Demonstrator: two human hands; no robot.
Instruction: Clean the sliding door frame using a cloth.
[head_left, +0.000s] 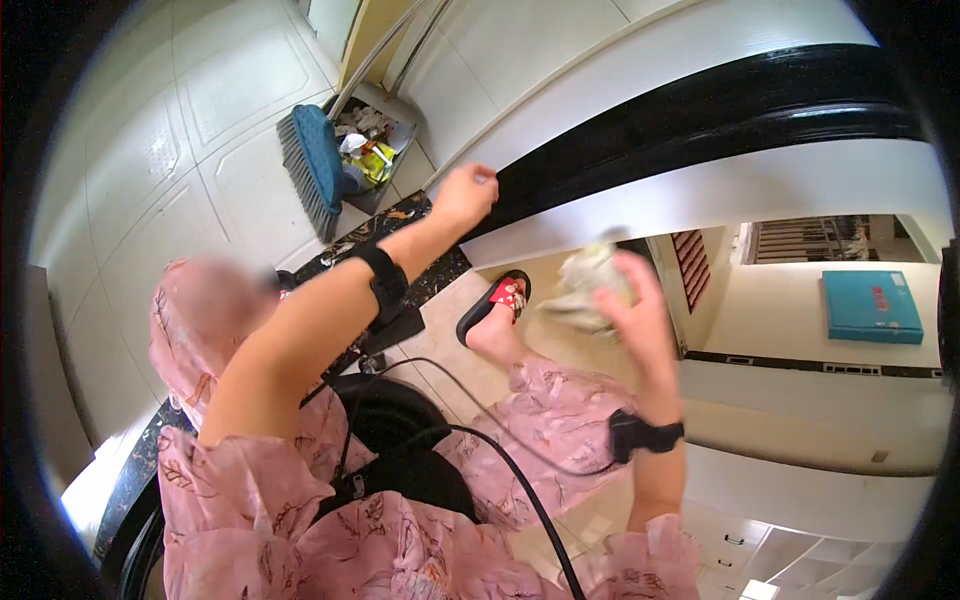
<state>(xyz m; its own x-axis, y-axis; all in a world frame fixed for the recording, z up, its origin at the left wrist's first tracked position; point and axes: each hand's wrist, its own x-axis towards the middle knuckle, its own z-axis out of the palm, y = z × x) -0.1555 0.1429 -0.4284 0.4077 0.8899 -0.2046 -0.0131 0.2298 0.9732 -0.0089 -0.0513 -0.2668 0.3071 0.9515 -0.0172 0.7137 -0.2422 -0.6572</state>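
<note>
My right hand (637, 307) grips a crumpled whitish cloth (589, 285), blurred by motion, beside a long white panel with a glossy black band (690, 112). My left hand (466, 196) is at the near end of the black band with its fingers curled. Whether those fingers hold the edge or only rest by it, I cannot tell. Both forearms wear black straps, and a thin dark cable (517, 435) runs to the right one.
A blue-headed broom (319, 161) stands against a dustpan (405, 127) with rubbish in it, beyond a dark speckled stone threshold (442, 259). My slippered foot (502, 300) is on beige tiles. A teal box (870, 307) is at the right.
</note>
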